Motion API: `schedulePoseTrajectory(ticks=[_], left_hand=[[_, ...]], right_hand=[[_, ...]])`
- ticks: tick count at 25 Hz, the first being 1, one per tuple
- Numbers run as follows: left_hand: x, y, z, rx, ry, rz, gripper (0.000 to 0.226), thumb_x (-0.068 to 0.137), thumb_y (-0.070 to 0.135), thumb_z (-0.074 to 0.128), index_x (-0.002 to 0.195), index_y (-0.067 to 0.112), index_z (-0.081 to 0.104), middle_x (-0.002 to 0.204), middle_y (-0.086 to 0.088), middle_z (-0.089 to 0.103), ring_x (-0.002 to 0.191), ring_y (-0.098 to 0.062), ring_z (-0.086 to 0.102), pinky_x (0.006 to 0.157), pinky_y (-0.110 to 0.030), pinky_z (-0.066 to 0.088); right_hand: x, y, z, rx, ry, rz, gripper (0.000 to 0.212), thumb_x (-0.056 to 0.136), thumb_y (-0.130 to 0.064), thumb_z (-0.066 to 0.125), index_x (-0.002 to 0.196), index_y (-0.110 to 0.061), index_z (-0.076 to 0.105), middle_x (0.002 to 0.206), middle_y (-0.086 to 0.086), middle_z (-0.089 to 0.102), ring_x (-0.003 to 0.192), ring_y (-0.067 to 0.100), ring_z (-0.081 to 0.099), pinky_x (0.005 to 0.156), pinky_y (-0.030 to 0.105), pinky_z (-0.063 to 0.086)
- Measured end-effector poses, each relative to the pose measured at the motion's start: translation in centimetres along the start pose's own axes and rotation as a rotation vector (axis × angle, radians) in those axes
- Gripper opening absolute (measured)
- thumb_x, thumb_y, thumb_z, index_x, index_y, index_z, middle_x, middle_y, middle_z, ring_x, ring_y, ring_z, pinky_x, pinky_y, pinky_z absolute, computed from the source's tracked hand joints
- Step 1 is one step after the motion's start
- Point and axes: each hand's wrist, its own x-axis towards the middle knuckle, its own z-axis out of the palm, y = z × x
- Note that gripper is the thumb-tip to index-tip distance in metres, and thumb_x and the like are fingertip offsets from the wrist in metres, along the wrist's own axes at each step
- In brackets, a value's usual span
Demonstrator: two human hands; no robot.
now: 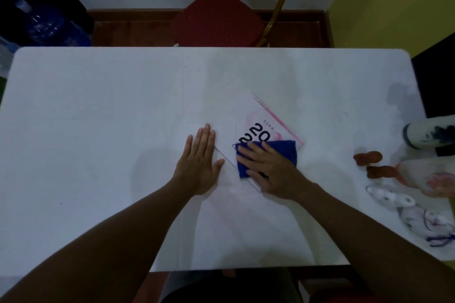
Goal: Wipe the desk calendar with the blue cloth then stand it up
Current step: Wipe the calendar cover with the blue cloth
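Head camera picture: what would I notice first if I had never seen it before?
Probably the bright blue cloth, pressed flat under the right hand on a white calendar with big black numbers, lying near the middle of the white table. The left hand lies flat, fingers spread, beside it at the calendar's left edge. A red chair stands behind the table's far edge.

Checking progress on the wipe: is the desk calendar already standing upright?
No, the desk calendar lies flat on the table under the blue cloth pressed by the right hand.
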Motion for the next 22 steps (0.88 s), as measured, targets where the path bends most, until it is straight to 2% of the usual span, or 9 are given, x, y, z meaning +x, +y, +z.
schedulePoseTrajectory(ticks=[2, 5, 7, 10, 14, 16, 20, 22], left_hand=[[-0.1, 0.0, 0.1, -0.013, 0.015, 0.016, 0.079, 0.102, 0.056, 0.014, 0.159, 0.008, -0.008, 0.169, -0.013, -0.014, 0.156, -0.028, -0.013, 0.127, -0.05, 0.004], [-0.2, 0.0, 0.2, -0.002, 0.031, 0.026, 0.079, 0.102, 0.056, 0.014, 0.16, 0.006, -0.005, 0.169, -0.015, -0.01, 0.156, -0.029, -0.01, 0.127, -0.05, 0.005], [-0.2, 0.0, 0.3, 0.004, 0.02, 0.017, 0.078, 0.102, 0.056, 0.014, 0.16, 0.006, -0.005, 0.169, -0.014, -0.011, 0.156, -0.028, -0.011, 0.128, -0.049, 0.004], [-0.1, 0.1, 0.1, 0.012, 0.006, 0.006, 0.079, 0.102, 0.057, 0.013, 0.159, 0.007, -0.009, 0.168, -0.013, -0.014, 0.156, -0.027, -0.014, 0.128, -0.048, 0.002], [-0.2, 0.2, -0.1, 0.011, 0.007, 0.017, 0.079, 0.101, 0.056, 0.012, 0.159, 0.006, -0.008, 0.168, -0.015, -0.014, 0.156, -0.029, -0.013, 0.128, -0.049, 0.002], [-0.2, 0.2, -0.2, 0.006, 0.021, 0.025, 0.08, 0.101, 0.056, 0.012, 0.159, 0.004, -0.005, 0.169, -0.016, -0.011, 0.156, -0.029, -0.011, 0.128, -0.049, 0.002], [-0.3, 0.2, -0.3, 0.002, 0.036, 0.032, 0.08, 0.1, 0.055, 0.012, 0.159, 0.003, -0.002, 0.169, -0.016, -0.008, 0.156, -0.03, -0.008, 0.127, -0.049, 0.003], [-0.3, 0.2, -0.3, 0.012, 0.01, 0.023, 0.08, 0.1, 0.055, 0.011, 0.159, 0.005, -0.006, 0.169, -0.015, -0.012, 0.156, -0.029, -0.012, 0.128, -0.049, 0.002]], right_hand=[[2.3, 1.1, -0.4, -0.099, 0.084, 0.115, 0.049, 0.106, -0.026, 0.051, 0.154, -0.02, 0.046, 0.164, 0.0, 0.035, 0.154, 0.023, 0.025, 0.124, 0.05, 0.022], [5.8, 0.3, 0.0, -0.074, 0.14, 0.322, 0.05, 0.108, -0.029, 0.044, 0.157, -0.02, 0.04, 0.166, 0.001, 0.031, 0.155, 0.026, 0.023, 0.123, 0.055, 0.021], [5.5, -0.9, 1.2, -0.05, 0.142, 0.288, 0.05, 0.108, -0.028, 0.042, 0.156, -0.018, 0.04, 0.165, 0.002, 0.033, 0.154, 0.027, 0.024, 0.124, 0.054, 0.019], [1.3, -1.9, 1.9, -0.041, 0.062, 0.126, 0.049, 0.108, -0.025, 0.043, 0.157, -0.018, 0.038, 0.165, -0.001, 0.033, 0.156, 0.021, 0.021, 0.127, 0.047, 0.016], [-3.5, 0.2, 0.5, -0.021, 0.013, 0.027, 0.05, 0.103, -0.014, 0.05, 0.153, -0.016, 0.045, 0.163, -0.001, 0.037, 0.154, 0.019, 0.027, 0.126, 0.045, 0.021], [-3.0, 2.0, -0.8, -0.025, 0.055, 0.077, 0.052, 0.1, -0.004, 0.054, 0.151, -0.014, 0.049, 0.161, 0.002, 0.041, 0.152, 0.023, 0.032, 0.124, 0.048, 0.024], [2.6, 1.6, -1.1, 0.064, 0.175, 0.396, 0.051, 0.102, 0.001, 0.047, 0.152, -0.012, 0.047, 0.162, 0.007, 0.038, 0.153, 0.031, 0.028, 0.126, 0.05, 0.015], [3.4, -0.8, 0.4, 0.059, 0.19, 0.389, 0.051, 0.102, -0.002, 0.047, 0.152, -0.011, 0.046, 0.162, 0.006, 0.038, 0.153, 0.031, 0.028, 0.126, 0.051, 0.016]])
